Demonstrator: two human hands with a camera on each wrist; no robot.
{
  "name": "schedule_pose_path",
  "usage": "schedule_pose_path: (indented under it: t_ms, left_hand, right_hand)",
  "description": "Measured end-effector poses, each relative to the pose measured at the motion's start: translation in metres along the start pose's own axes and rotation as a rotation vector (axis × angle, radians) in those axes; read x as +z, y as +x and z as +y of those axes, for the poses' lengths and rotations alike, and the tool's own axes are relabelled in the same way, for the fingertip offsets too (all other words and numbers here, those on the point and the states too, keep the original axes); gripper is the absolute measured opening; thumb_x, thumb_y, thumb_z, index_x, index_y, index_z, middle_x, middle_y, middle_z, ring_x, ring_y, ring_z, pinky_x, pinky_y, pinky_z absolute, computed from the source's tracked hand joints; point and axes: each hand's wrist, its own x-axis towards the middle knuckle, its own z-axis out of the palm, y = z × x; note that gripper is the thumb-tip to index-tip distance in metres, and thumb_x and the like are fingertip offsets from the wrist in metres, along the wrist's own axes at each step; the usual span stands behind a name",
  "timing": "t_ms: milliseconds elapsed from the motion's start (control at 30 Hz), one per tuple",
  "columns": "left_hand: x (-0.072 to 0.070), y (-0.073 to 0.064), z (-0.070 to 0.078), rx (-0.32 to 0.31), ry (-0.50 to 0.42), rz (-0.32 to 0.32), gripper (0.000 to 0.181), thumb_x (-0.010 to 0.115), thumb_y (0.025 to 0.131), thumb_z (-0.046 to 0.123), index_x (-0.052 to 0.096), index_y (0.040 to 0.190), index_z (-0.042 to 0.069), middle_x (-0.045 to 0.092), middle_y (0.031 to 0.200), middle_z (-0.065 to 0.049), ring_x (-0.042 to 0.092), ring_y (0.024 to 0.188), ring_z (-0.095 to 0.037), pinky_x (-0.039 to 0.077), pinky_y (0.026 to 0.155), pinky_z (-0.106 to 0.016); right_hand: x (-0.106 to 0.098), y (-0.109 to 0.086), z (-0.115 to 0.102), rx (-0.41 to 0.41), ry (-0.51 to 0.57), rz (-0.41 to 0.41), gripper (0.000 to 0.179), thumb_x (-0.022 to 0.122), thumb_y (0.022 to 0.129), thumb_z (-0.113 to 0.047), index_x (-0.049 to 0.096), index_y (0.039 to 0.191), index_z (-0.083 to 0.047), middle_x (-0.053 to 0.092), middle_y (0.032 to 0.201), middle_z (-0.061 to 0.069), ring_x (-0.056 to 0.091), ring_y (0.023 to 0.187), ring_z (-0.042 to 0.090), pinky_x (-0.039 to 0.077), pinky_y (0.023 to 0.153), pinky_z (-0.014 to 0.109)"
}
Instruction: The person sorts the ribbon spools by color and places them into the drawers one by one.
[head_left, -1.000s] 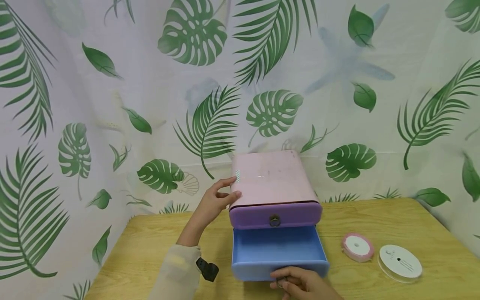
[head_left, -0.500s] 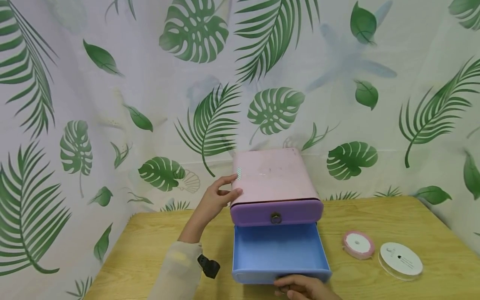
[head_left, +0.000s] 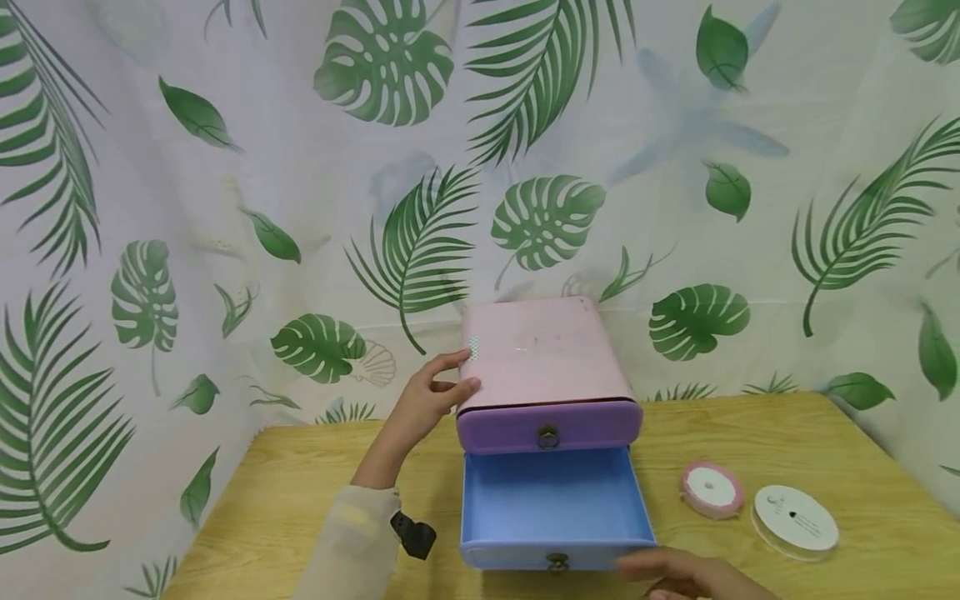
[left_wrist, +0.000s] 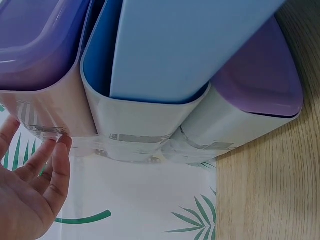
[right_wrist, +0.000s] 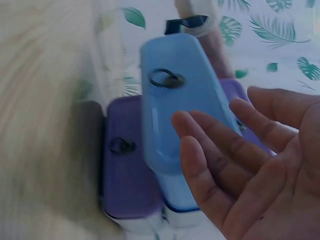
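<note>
A drawer unit with a pink top stands on the table. Its blue middle drawer is pulled out, and the inside that shows holds nothing. My left hand rests with thumb and fingertips against the unit's upper left side. The fingers of my right hand are spread loosely beside the blue drawer's right front corner, away from its ring pull. Above it the purple top drawer is pushed in. Another purple drawer sits below, seen in both wrist views.
Right of the unit lie a pink-edged spool and a larger white spool on the wooden table. A white leaf-print curtain hangs close behind. A black strap device is on the left wrist.
The blue drawer has come a little farther out. My right hand has let go of its ring pull and moved right. The left hand has stayed on the unit's side.
</note>
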Motion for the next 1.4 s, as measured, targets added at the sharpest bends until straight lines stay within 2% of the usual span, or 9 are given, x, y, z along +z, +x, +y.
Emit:
schedule_pose_path:
  t_ms: [133, 300, 467, 533, 700, 733, 867, 967, 1400]
  left_hand:
    - [0.0, -0.001, 0.0, -0.003, 0.011, 0.004, 0.053, 0.066, 0.091, 0.035, 0.049, 0.141, 0.032, 0.044, 0.147, -0.003, 0.061, 0.112, -0.023, 0.048, 0.096, -0.051]
    - [0.0, -0.001, 0.0, -0.007, 0.027, 0.016, 0.053, 0.066, 0.09, 0.036, 0.05, 0.141, 0.032, 0.045, 0.147, -0.003, 0.062, 0.112, -0.024, 0.048, 0.095, -0.051]
    - [0.0, 0.0, 0.0, -0.009, 0.029, 0.02, 0.052, 0.066, 0.091, 0.035, 0.05, 0.14, 0.033, 0.045, 0.146, -0.003, 0.061, 0.112, -0.024, 0.049, 0.094, -0.049]
    - [0.0, 0.0, 0.0, -0.009, 0.025, 0.015, 0.053, 0.066, 0.091, 0.035, 0.05, 0.14, 0.032, 0.045, 0.147, -0.002, 0.061, 0.113, -0.024, 0.049, 0.094, -0.049]
    - [0.0, -0.001, -0.001, -0.004, 0.017, 0.007, 0.054, 0.067, 0.09, 0.037, 0.049, 0.141, 0.032, 0.044, 0.147, -0.003, 0.061, 0.112, -0.023, 0.05, 0.093, -0.047]
    - [0.0, -0.001, -0.002, 0.003, 0.015, 0.007, 0.055, 0.067, 0.09, 0.037, 0.049, 0.141, 0.031, 0.044, 0.147, -0.004, 0.062, 0.111, -0.023, 0.05, 0.093, -0.047]
    - [0.0, 0.0, -0.003, 0.01, 0.005, 0.01, 0.055, 0.067, 0.09, 0.037, 0.049, 0.141, 0.03, 0.044, 0.147, -0.004, 0.062, 0.11, -0.023, 0.049, 0.093, -0.049]
    - [0.0, 0.001, -0.004, 0.001, 0.007, 0.014, 0.055, 0.067, 0.089, 0.038, 0.05, 0.141, 0.032, 0.045, 0.146, -0.003, 0.062, 0.11, -0.022, 0.049, 0.093, -0.049]
    - [0.0, 0.002, -0.005, 0.01, 0.007, 0.019, 0.053, 0.068, 0.089, 0.037, 0.051, 0.139, 0.033, 0.045, 0.146, -0.002, 0.062, 0.111, -0.023, 0.051, 0.09, -0.046]
  right_hand:
    - [-0.013, -0.021, -0.013, 0.008, -0.088, 0.057, 0.046, 0.036, 0.102, 0.002, 0.049, 0.142, -0.016, 0.056, 0.134, -0.02, 0.06, 0.112, 0.002, 0.049, 0.089, 0.017]
    - [-0.032, -0.048, -0.022, -0.004, -0.385, 0.279, 0.046, 0.04, 0.099, 0.005, 0.051, 0.138, -0.017, 0.055, 0.13, -0.026, 0.063, 0.106, 0.0, 0.052, 0.081, 0.019]
    - [-0.053, -0.064, -0.025, 0.249, -0.556, 0.526, 0.043, 0.05, 0.101, -0.015, 0.044, 0.143, -0.011, 0.057, 0.131, -0.016, 0.059, 0.1, -0.009, 0.054, 0.076, 0.024]
    - [-0.062, -0.068, -0.023, 0.341, -0.633, 0.608, 0.049, 0.053, 0.1, -0.024, 0.04, 0.145, -0.007, 0.053, 0.13, -0.021, 0.052, 0.099, -0.017, 0.053, 0.075, 0.023]
    - [-0.084, -0.08, -0.002, 0.324, -0.867, 0.736, 0.056, 0.059, 0.096, -0.024, 0.038, 0.144, -0.004, 0.038, 0.126, -0.034, 0.035, 0.101, -0.028, 0.044, 0.071, 0.016]
    - [-0.087, -0.083, 0.002, 0.315, -0.891, 0.752, 0.058, 0.06, 0.096, -0.024, 0.037, 0.145, -0.003, 0.041, 0.128, -0.028, 0.031, 0.101, -0.029, 0.045, 0.074, 0.021]
    - [-0.098, -0.088, 0.014, 0.35, -0.878, 0.786, 0.069, 0.059, 0.097, -0.026, 0.024, 0.149, 0.002, 0.041, 0.14, 0.017, 0.043, 0.125, 0.016, 0.041, 0.088, 0.052]
    - [-0.105, -0.092, 0.018, 0.413, -0.856, 0.786, 0.076, 0.059, 0.097, -0.028, 0.016, 0.148, 0.009, 0.028, 0.143, 0.038, 0.032, 0.118, 0.06, 0.034, 0.082, 0.07]
    - [-0.131, -0.11, 0.051, 0.526, -1.003, 0.802, 0.088, 0.071, 0.087, -0.036, 0.025, 0.139, 0.017, 0.029, 0.129, 0.052, 0.033, 0.111, 0.068, 0.034, 0.084, 0.074]
